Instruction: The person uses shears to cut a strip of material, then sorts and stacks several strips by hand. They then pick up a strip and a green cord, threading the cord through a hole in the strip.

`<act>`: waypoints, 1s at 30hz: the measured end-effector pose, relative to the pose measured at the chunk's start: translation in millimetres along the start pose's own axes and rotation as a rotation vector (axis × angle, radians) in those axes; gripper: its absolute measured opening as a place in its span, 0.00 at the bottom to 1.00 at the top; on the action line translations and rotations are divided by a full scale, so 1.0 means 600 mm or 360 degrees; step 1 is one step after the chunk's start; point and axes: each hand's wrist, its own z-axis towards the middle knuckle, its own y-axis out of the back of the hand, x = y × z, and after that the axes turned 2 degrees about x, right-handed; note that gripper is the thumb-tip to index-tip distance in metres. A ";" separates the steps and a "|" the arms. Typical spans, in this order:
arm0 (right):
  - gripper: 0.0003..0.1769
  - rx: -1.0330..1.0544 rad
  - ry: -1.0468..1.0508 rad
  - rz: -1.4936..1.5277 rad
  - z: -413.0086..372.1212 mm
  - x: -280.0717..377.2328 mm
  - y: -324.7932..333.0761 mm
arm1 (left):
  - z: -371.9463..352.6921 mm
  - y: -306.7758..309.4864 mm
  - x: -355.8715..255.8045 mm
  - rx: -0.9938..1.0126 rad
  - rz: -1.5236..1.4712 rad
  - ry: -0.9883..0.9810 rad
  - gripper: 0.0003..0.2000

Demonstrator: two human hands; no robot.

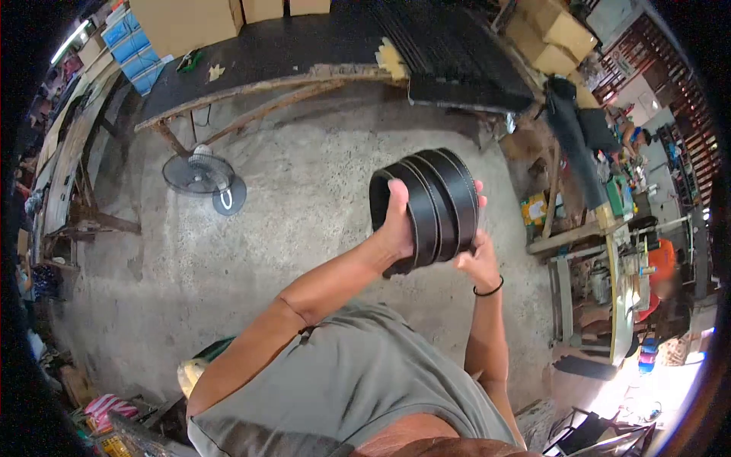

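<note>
Mottled floor, curved stitched bands

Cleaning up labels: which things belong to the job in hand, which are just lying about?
Job in hand:
black stitched loops, held

Apparently just lying about:
floor fan
cardboard boxes
blue boxes
pink-striped item
dark strips on the table (link unclear)

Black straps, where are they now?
The black straps are just right of centre in the head view, held between the left grip and right grip, above the floor.
</note>
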 end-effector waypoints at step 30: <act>0.58 0.0866 0.0814 0.0478 0.455 0.127 0.368 | 0.624 0.012 -0.272 0.0578 0.0592 -0.0173 0.33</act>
